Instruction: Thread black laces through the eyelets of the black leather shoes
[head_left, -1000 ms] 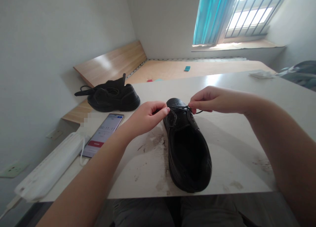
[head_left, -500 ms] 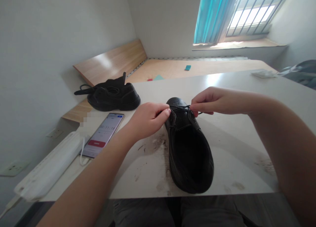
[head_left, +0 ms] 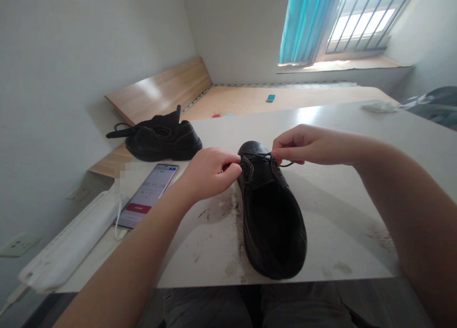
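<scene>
1. The left hand [head_left: 210, 173] is curled, and its fingers [head_left: 232, 160] pinch close together.
2. The right hand [head_left: 307, 146] reaches in from the other side, and its thumb and first finger [head_left: 277, 153] pinch together.
3. The two hands are near each other but do not touch.
4. The bare left arm [head_left: 121, 271] and right arm [head_left: 403, 199] both reach forward and in.
</scene>
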